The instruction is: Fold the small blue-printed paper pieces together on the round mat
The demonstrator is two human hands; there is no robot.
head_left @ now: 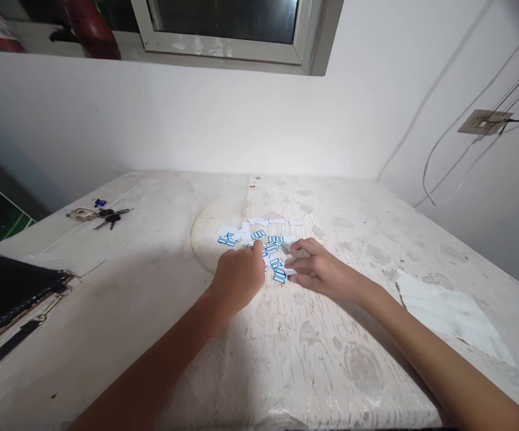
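Several small white paper pieces with blue outlines (pixel 278 272) lie in a loose cluster near the middle of the table. My left hand (pixel 240 274) is closed at the cluster's near left side, fingers curled in and thumb on top; whatever it may hold is hidden. On the right side, my right hand (pixel 316 267) has its fingers apart and bent, with the fingertips at the edge of the pieces. Another group of blue-marked pieces (pixel 227 239) sits beyond my left hand. Plain white slips (pixel 277 221) form a rough row behind the cluster.
Keys (pixel 112 216) and a small blue item (pixel 100 203) lie at the left. A black bag with a strap (pixel 12 299) covers the near left edge. A white cloth or sheet (pixel 452 314) rests at the right. Behind the table (pixel 151 335) stands a wall with a socket (pixel 485 122).
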